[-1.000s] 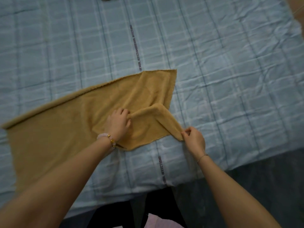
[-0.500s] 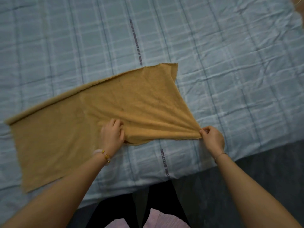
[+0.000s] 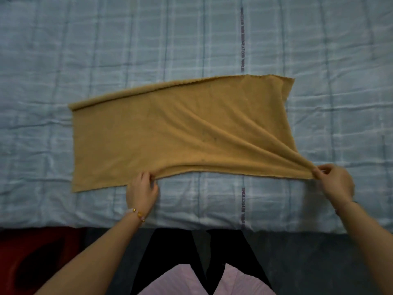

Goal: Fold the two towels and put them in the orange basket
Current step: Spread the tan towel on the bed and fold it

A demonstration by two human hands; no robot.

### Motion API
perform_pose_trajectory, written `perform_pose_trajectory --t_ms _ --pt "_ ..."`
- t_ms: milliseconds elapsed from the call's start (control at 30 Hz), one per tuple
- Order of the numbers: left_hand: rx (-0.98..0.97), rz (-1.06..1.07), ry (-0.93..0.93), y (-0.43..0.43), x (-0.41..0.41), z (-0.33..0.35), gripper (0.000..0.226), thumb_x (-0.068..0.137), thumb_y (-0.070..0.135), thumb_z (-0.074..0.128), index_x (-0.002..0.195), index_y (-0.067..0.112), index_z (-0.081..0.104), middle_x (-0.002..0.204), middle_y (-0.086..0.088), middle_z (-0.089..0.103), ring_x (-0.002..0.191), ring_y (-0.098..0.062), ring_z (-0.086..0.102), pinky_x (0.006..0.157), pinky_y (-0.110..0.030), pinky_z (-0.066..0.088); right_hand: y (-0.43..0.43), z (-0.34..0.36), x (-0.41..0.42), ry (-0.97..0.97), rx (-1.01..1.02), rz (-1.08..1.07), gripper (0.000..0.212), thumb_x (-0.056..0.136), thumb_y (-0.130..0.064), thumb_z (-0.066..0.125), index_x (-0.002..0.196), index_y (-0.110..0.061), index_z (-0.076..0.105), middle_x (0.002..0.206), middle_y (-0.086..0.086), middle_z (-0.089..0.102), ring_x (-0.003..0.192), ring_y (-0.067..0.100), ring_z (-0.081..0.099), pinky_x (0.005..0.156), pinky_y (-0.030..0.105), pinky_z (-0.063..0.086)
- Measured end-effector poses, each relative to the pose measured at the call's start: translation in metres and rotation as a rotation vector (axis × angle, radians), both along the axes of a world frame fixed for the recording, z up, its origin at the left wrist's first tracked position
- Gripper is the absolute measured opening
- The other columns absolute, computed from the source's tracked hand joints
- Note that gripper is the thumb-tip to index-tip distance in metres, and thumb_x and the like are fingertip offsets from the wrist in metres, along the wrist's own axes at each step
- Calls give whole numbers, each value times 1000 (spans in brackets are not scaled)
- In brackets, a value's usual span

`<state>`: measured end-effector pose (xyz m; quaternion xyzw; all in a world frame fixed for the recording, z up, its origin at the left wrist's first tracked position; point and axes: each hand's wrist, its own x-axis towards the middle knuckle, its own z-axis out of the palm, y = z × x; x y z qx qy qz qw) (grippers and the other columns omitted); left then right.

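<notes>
A mustard-yellow towel point(image 3: 170, 133) lies spread lengthwise on the bed, folded once along its far edge. My left hand point(image 3: 142, 188) pinches the towel's near edge around the middle. My right hand point(image 3: 333, 182) grips the near right corner and holds it stretched out to the right, so creases fan from that corner. Only one towel is in view. At the bottom left a dark red-orange rim point(image 3: 32, 258) shows on the floor; whether it is the basket I cannot tell.
The bed is covered with a pale blue checked sheet point(image 3: 212, 39), wrinkled, whose near edge runs across the lower part of the view. Below it are grey floor point(image 3: 308, 262) and my dark trousers point(image 3: 174, 252).
My right hand has pulled the near right corner out to the right, unfolding the flap and stretching the towel flat. The view shifted so the bed edge and floor show.
</notes>
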<state>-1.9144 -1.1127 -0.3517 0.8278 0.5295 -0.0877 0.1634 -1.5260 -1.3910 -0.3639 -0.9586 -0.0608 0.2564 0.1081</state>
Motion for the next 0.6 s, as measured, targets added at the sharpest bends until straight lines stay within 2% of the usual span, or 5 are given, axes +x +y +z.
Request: perform_pose_trajectory --t_ms 100,200,300,433,600 --pt "43 -130 82 3 -7 0 18 71 21 60 84 8 60 83 -17 60 75 -36 58 59 -39 46 5 -2 0 0 -2 13 23 88 -25 62 100 -8 70 104 23 68 99 42 60 80 40 46" --pt "83 -249 83 0 3 -1 23 65 14 72 86 12 62 86 -11 62 78 -34 58 61 -37 45 11 -3 -3 -12 -1 -12 26 88 -26 61 103 -6 68 106 24 67 102 42 59 83 41 46" --pt "96 -338 14 -7 25 -2 26 64 13 71 89 15 62 89 -7 62 80 -32 58 65 -36 44 16 3 -12 -169 -20 -8 33 86 -24 61 112 -3 62 114 30 59 109 46 51 91 45 41" --pt "94 -387 -19 -14 52 -4 28 66 11 71 92 13 61 89 -8 62 80 -31 59 65 -37 45 36 9 -42 -415 79 296 26 81 -15 59 103 -3 63 104 27 58 100 45 50 82 51 43" --pt "81 -454 33 -16 62 -6 26 64 5 71 86 12 60 84 -9 62 74 -31 59 60 -37 44 64 2 -92 -333 58 658 23 70 -14 70 89 -5 61 91 20 59 83 39 55 66 43 45"
